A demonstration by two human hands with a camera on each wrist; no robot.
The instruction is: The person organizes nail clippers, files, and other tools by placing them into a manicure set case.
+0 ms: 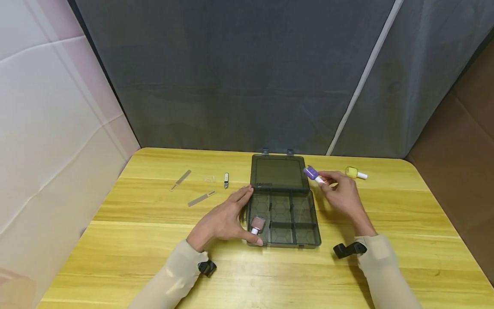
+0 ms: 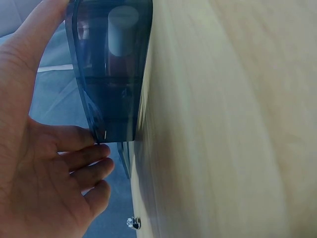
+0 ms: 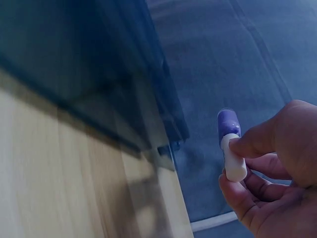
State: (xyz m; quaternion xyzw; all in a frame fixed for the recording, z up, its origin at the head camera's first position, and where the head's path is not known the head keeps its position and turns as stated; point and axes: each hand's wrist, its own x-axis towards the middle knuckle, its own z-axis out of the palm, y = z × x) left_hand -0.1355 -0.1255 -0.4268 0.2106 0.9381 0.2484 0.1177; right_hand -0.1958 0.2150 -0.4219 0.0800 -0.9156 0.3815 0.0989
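A glossy purple bottle (image 1: 310, 172) with a white cap is held over the worktop (image 1: 270, 274) toward its far edge, beside the raised-back lid of a translucent grey divided box (image 1: 317, 224). The right hand (image 1: 342, 195) pinches its cap. A dusty-pink bottle (image 1: 258, 223), also white-capped, lies in the box's near-left compartment. The left hand (image 1: 225, 219), thumb and fingers spread apart, touches the box's left side
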